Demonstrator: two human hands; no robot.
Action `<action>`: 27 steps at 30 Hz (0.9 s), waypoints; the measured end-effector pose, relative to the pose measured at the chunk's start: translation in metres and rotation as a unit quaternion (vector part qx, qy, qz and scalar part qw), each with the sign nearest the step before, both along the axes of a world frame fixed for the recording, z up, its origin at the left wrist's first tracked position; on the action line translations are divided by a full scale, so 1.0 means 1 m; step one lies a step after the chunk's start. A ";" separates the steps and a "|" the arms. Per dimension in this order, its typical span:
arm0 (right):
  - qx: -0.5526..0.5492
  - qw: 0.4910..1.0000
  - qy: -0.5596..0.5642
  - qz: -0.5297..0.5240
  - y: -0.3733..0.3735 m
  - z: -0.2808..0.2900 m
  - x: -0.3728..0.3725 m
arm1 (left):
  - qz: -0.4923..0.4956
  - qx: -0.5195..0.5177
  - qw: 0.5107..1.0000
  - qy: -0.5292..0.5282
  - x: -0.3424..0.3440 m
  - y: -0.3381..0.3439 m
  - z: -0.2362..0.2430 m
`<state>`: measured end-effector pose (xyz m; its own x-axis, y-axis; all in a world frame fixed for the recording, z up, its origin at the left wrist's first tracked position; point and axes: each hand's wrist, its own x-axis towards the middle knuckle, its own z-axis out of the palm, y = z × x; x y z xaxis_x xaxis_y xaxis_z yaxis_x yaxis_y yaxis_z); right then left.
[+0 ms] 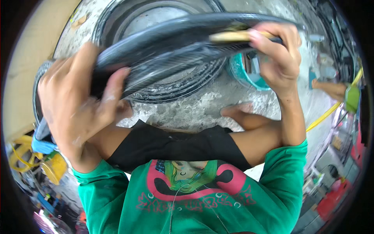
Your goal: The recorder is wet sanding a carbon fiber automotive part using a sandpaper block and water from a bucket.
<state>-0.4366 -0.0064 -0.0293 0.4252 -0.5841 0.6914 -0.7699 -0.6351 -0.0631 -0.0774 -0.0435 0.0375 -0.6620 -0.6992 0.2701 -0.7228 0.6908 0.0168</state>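
Note:
A black rubber tire [163, 43] is held up in front of me, tilted so that its side and inner edge face me. My left hand [74, 89] is wrapped round its left end, thumb on the near edge, blurred by motion. My right hand [278, 50] is closed at the tire's right end, with a pale wooden-handled tool [230, 36] pinched under the thumb. The tool lies along the tire's inner edge; its working end I cannot make out. Behind the raised tire, more black tires [171, 93] lie flat on the floor.
A teal bucket [259, 84] with things inside stands beyond my right knee. The concrete floor [202, 107] has whitish stains. At left are a wooden panel [27, 58] and yellow items [54, 167]. Clutter, including a red container [333, 201], lines the right side.

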 end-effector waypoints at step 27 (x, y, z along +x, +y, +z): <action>0.076 0.982 -0.105 -0.140 0.007 -0.022 -0.151 | 0.008 0.028 0.999 0.032 0.002 -0.008 -0.010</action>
